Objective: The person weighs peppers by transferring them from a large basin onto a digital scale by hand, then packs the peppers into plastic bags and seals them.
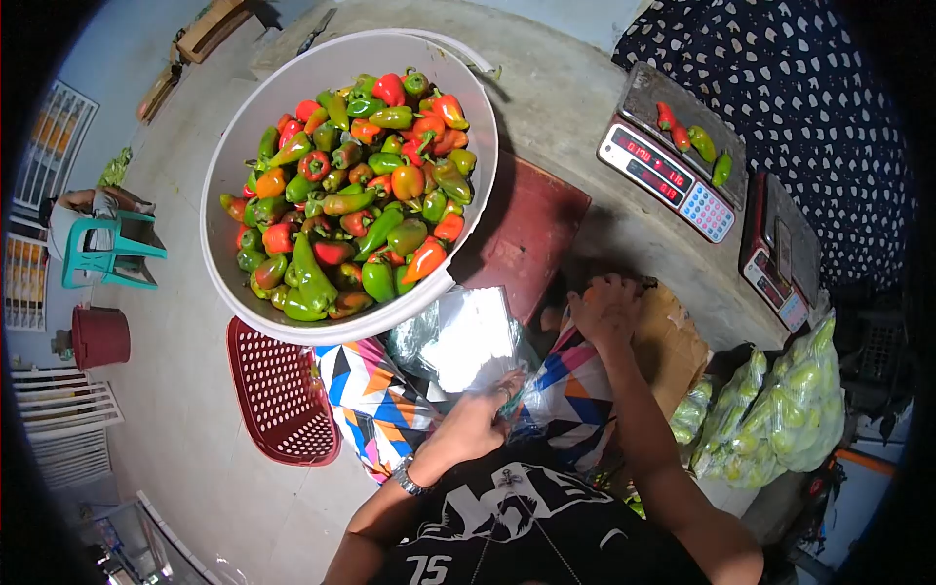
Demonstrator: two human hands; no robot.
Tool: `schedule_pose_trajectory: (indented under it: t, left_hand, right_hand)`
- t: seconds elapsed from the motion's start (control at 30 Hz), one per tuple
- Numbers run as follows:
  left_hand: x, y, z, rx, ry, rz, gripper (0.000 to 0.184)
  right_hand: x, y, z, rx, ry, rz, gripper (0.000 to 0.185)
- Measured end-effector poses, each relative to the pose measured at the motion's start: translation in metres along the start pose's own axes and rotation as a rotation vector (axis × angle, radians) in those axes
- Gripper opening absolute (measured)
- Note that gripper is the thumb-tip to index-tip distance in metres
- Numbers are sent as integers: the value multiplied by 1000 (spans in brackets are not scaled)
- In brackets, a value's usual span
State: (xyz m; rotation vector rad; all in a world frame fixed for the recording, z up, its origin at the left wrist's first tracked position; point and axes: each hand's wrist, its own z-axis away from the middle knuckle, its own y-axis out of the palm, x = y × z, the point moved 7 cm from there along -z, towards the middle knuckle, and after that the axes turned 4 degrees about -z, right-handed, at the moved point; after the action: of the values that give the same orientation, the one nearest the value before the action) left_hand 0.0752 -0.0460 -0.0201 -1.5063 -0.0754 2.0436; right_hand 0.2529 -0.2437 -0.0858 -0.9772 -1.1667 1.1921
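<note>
My left hand (475, 421), with a watch at the wrist, has its fingers curled at the edge of clear plastic bags (468, 336) on my lap. What those fingers hold is too small to make out. My right hand (604, 307) reaches past my knee beside a cardboard box (673, 341), its fingers spread and nothing visible in them. In front of me a large white tub (222, 234) is full of red, orange and green peppers (351, 200). Several peppers (702, 143) lie on a digital scale (668, 175) at the right.
A red perforated basket (283, 390) stands left of my legs. A second scale (780, 258) and bagged green produce (780, 409) are at the right. A person (73, 219) is by a teal chair (112, 249) at the far left, near a dark red bucket (100, 337).
</note>
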Motion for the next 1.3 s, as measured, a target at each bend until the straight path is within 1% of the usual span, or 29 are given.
schedule_pose_trajectory:
  t: [0.07,0.13,0.17,0.23,0.27,0.3,0.33,0.37,0.4,0.47,0.53,0.57,0.67,0.7,0.73,0.77,0.8,0.9,0.97,1.0,1.03,1.07,1.1,1.13,1.17,1.2,1.23,1.27,1.3]
  left_hand:
    - [2,0,1,12,13,-10,67]
    - [3,-2,2,13,33,-27,67]
    - [3,-5,2,-25,58,-34,70]
    - [2,-9,2,-97,112,-48,75]
    - [4,-9,2,-89,96,-50,75]
    - [5,-9,3,-81,77,-53,74]
    - [5,-10,5,-76,60,-56,74]
    - [5,-10,6,-72,44,-60,74]
    - [3,-11,7,-72,33,-64,73]
    - [1,-14,6,-110,60,-70,73]
    - [1,-13,7,-182,127,-72,73]
    - [4,-11,6,-171,116,-70,73]
    - [7,-4,6,-133,83,-57,71]
    - [4,-6,6,-112,82,-51,69]
    - [0,-8,5,-91,85,-48,67]
    - [-3,-11,5,-40,7,-60,69]
    - [-1,-12,6,-52,6,-56,69]
    - [8,-11,8,-74,29,-42,70]
    - [12,-10,9,-93,66,-30,71]
    - [13,-10,9,-77,51,-33,71]
    - [14,-9,9,-59,34,-34,71]
    - [14,-8,9,-41,19,-37,71]
    - [14,-7,9,-20,7,-37,71]
    - [13,-7,8,-2,-4,-40,71]
    - [12,-7,9,14,-17,-43,72]
    - [9,-9,10,0,-12,-35,72]
    - [7,-10,11,-12,-7,-29,72]
    - [5,-11,12,-26,-2,-23,72]
    - [5,-11,13,-35,4,-29,72]
  right_hand:
    - [-2,1,0,5,8,-26,55]
    - [-2,1,-3,-12,-11,-26,52]
    - [-4,1,-5,-24,-19,-25,51]
    - [-60,44,-53,-305,-45,-414,43]
    - [-64,14,-76,-365,-41,-483,40]
    - [-60,-33,-106,-424,-38,-553,37]
    - [-59,-77,-130,-681,-183,-455,38]
    - [-66,-106,-155,-863,-239,-350,40]
    - [-64,-137,-176,-921,-227,-154,43]
    - [-80,-157,-233,-851,-111,-39,50]
    - [-61,-173,-256,-710,-106,108,53]
    - [-50,-178,-265,-636,-107,180,55]
    - [-41,-169,-295,-402,33,237,54]
    - [-40,-164,-301,-354,47,264,49]
    - [-45,-157,-316,-372,37,295,48]
    - [-50,-149,-330,-393,29,327,47]
    - [-43,-151,-329,-410,23,364,46]
    - [-7,-170,-311,-688,-24,215,42]
    - [45,-190,-279,-614,-202,-359,41]
    - [67,-177,-274,-418,-213,-714,43]
    - [99,-162,-265,-194,-382,-922,42]
    - [145,-160,-213,187,-402,-1143,29]
    - [179,-136,-194,458,-498,-1414,28]
    - [213,-136,-160,621,-812,-1391,27]
    - [239,-118,-140,814,-647,-1503,26]
    - [262,-118,-123,553,-929,-1166,28]
    - [280,-86,-111,792,-736,-1159,31]
    - [301,-62,-98,959,-759,-1013,33]
    - [318,-59,-85,751,-1052,-498,41]
